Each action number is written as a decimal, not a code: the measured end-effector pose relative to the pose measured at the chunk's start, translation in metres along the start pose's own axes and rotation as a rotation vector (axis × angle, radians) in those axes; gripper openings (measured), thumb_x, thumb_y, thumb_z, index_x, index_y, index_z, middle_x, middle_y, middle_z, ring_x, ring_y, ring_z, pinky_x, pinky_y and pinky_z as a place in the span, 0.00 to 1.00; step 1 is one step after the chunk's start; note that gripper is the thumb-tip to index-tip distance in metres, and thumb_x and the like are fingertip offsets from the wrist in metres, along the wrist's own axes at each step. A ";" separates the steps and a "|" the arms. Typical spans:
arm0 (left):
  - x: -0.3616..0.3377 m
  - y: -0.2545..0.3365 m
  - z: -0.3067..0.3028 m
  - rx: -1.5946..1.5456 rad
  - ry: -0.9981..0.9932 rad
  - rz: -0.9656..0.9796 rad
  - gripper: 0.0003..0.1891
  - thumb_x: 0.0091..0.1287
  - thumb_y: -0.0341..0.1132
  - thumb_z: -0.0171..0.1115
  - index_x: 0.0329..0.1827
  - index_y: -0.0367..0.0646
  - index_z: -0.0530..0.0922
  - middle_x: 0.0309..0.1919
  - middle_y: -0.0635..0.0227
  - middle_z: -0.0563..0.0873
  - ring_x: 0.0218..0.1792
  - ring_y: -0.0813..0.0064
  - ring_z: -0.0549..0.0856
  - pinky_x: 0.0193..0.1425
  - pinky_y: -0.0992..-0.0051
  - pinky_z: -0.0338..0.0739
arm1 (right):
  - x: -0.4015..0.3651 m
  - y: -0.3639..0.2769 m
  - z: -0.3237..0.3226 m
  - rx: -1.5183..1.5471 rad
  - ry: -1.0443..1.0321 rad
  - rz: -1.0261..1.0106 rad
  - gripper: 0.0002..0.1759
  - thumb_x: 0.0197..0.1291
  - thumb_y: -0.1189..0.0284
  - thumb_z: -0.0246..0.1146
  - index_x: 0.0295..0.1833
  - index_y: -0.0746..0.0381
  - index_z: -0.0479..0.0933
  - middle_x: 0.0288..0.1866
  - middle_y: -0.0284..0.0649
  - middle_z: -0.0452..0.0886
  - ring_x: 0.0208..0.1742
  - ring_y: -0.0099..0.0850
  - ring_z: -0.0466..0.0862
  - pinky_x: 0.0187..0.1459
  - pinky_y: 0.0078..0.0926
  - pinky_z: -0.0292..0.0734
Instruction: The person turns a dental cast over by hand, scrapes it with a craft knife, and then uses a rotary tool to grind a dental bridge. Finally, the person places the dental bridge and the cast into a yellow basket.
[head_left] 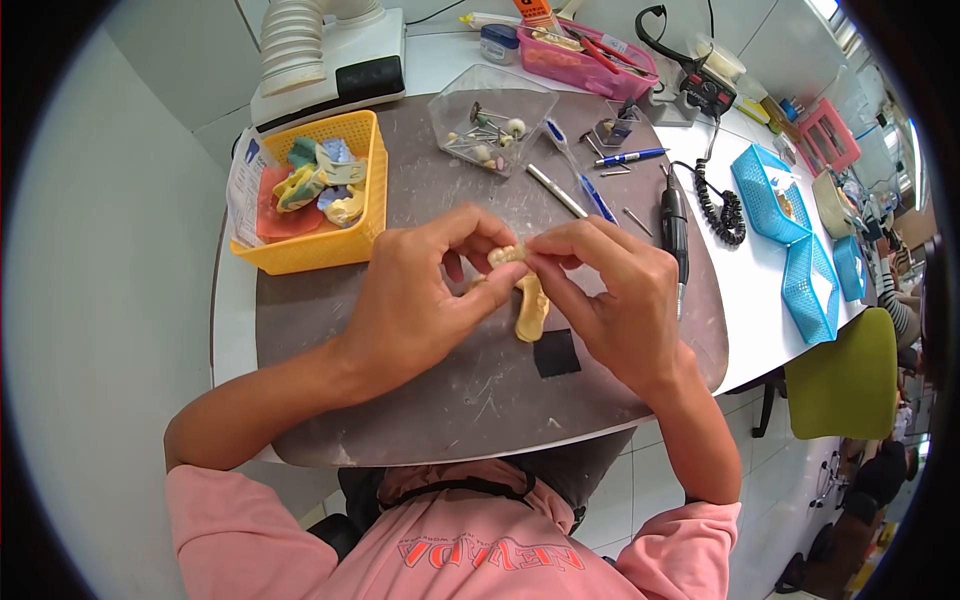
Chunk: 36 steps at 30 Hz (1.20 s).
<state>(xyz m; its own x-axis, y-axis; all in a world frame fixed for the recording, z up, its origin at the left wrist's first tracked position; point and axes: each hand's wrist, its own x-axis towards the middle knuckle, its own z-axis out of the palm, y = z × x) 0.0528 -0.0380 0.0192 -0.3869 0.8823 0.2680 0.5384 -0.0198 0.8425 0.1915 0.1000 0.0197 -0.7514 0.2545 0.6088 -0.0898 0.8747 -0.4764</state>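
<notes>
Pink sleeves [220, 520] frame the left hand [420, 300] and right hand [610, 300], each grip pinched on the yellow dental cast [531, 310] just above the desk [450, 400]; work looks midway, the handpiece [675, 225] lying untouched beside them.

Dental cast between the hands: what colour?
Pale yellow; the dental cast shows best in the head view.

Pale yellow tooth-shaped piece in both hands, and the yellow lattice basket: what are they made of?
The pale yellow tooth-shaped piece looks like plaster: matt, chalky, opaque. The yellow lattice basket looks like moulded plastic: uniform colour, regular perforated walls.
</notes>
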 end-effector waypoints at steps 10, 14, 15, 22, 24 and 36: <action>-0.015 0.018 -0.014 -0.507 -0.213 -0.373 0.08 0.65 0.28 0.67 0.42 0.36 0.77 0.39 0.64 0.86 0.42 0.79 0.86 0.50 0.80 0.81 | -0.015 -0.014 -0.011 0.342 -0.074 0.067 0.06 0.51 0.82 0.69 0.36 0.65 0.82 0.32 0.38 0.84 0.30 0.28 0.85 0.31 0.21 0.79; -0.025 0.022 -0.015 -0.634 -0.327 -0.459 0.07 0.64 0.25 0.66 0.41 0.36 0.76 0.43 0.62 0.85 0.45 0.74 0.87 0.52 0.77 0.82 | -0.020 -0.019 -0.017 0.479 -0.138 0.116 0.05 0.51 0.83 0.67 0.35 0.65 0.82 0.31 0.38 0.84 0.30 0.26 0.84 0.31 0.20 0.78; -0.027 0.023 -0.014 -0.659 -0.351 -0.501 0.07 0.64 0.24 0.66 0.41 0.35 0.76 0.45 0.61 0.85 0.46 0.73 0.87 0.53 0.76 0.82 | -0.023 -0.020 -0.019 0.510 -0.162 0.160 0.05 0.52 0.83 0.67 0.35 0.65 0.82 0.30 0.38 0.84 0.30 0.25 0.84 0.32 0.19 0.78; -0.044 0.017 -0.006 -0.874 -0.358 -0.590 0.16 0.66 0.23 0.63 0.57 0.29 0.76 0.47 0.58 0.84 0.50 0.65 0.87 0.53 0.75 0.83 | -0.048 0.020 -0.065 -0.564 0.106 0.591 0.21 0.57 0.61 0.72 0.26 0.66 0.73 0.17 0.33 0.72 0.19 0.21 0.66 0.21 0.23 0.60; -0.046 0.012 -0.005 -0.910 -0.370 -0.651 0.18 0.68 0.25 0.62 0.60 0.30 0.76 0.47 0.56 0.84 0.52 0.62 0.86 0.52 0.75 0.84 | -0.058 0.030 -0.069 -0.551 0.007 0.703 0.23 0.56 0.59 0.72 0.26 0.66 0.72 0.16 0.32 0.70 0.18 0.20 0.64 0.21 0.23 0.59; -0.051 0.007 -0.003 -1.024 -0.299 -0.668 0.14 0.72 0.29 0.58 0.57 0.30 0.75 0.46 0.57 0.82 0.51 0.61 0.86 0.54 0.76 0.85 | -0.070 0.030 -0.062 0.236 0.418 0.930 0.19 0.67 0.61 0.61 0.26 0.60 0.70 0.18 0.25 0.59 0.19 0.12 0.55 0.21 0.16 0.47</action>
<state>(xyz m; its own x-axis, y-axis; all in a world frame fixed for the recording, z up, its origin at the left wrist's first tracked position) 0.0742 -0.0849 0.0128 -0.1027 0.9301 -0.3528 -0.5748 0.2340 0.7841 0.2819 0.1336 0.0021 -0.3080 0.9473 0.0883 0.2487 0.1698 -0.9536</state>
